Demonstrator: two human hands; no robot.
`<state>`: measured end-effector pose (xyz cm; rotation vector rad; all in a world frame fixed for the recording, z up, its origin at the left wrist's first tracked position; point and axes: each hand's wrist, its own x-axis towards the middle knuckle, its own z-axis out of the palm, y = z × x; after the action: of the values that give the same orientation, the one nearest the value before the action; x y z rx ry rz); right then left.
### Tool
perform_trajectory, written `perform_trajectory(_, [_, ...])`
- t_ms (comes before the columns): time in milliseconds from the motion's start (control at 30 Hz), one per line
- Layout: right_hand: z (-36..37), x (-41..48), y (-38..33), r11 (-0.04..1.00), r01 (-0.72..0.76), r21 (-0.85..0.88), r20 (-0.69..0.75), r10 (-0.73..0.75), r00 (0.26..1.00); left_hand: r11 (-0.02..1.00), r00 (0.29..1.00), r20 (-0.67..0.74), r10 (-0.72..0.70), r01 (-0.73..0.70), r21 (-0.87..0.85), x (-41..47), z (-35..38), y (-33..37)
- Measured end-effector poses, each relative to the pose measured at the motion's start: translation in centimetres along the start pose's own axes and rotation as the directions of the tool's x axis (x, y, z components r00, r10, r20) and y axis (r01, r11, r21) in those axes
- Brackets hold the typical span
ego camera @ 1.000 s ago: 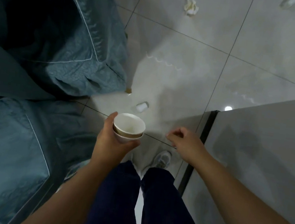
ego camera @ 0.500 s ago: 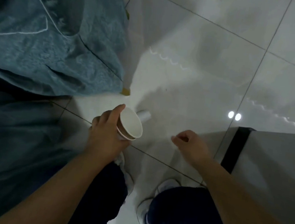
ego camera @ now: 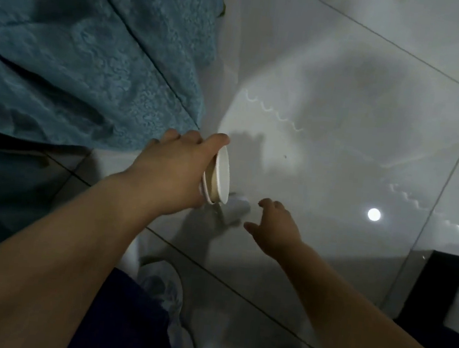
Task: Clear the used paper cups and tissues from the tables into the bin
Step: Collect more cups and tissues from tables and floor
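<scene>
A: Item one, far left of the cups: the teal fabric [ego camera: 94, 41], textured and draped, its lower edge hanging just beside the left hand. Not part of the task.

B: Item two?

A: The left hand [ego camera: 174, 167]. Its fingers [ego camera: 195, 137] are wrapped around the stacked paper cups [ego camera: 217, 179], thumb along the upper rim. The cups lie tipped on their side, mouths facing right; two nested rims show, perhaps more. They are held above the tiled floor [ego camera: 347, 101], not resting on it.

B: And to the right of the cups?

A: Item three: a small crumpled white piece [ego camera: 236, 212] on the floor, just below and right of the cups' lower rim. It looks like a tissue or a squashed cup; the picture is too dim to tell which. Item four: the right hand [ego camera: 277, 226], right of that piece, fingers spread and slightly curled, holding nothing, fingertips near it without touching.

B: The step in hand?

A: Judged as collection, not disposal. No bin is in view, and no tabletop either; the person is stooped over litter on the floor, shoes [ego camera: 162, 290] visible well below the cups.

B: What does the next move call for?

A: Probably a pinch by the right hand on the white piece. It is light and flat against slick tile, so the fingertips need to close low. It could then go into the cups' open mouth, which would want the cups turned upright first.
</scene>
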<state>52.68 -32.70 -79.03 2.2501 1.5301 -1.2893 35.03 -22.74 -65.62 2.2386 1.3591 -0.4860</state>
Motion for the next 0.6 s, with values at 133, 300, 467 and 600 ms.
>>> perform_trajectory(133, [2.2,2.4,-0.6,0.929,0.229,-0.291,0.008,-0.237,0.971,0.997,0.999,0.054,0.008,-0.012,0.07,0.4,-0.2,-0.1])
perform_trajectory(300, [4.6,4.4,-0.6,0.838,0.361,-0.41,0.177,-0.315,0.932,0.994,0.987,0.141,-0.075,0.062,0.095,0.1,0.2,-1.1])
perform_trajectory(467, [5.5,4.3,0.2,0.828,0.333,-0.451,0.176,-0.283,0.943,0.992,0.989,0.126,-0.079,0.066,0.106,0.2,0.3,-1.1])
perform_trajectory(600, [4.5,2.7,0.6,0.928,0.159,-0.338,0.138,-0.118,0.983,0.996,0.989,0.126,-0.072,0.063,0.07,-0.1,0.5,-0.5])
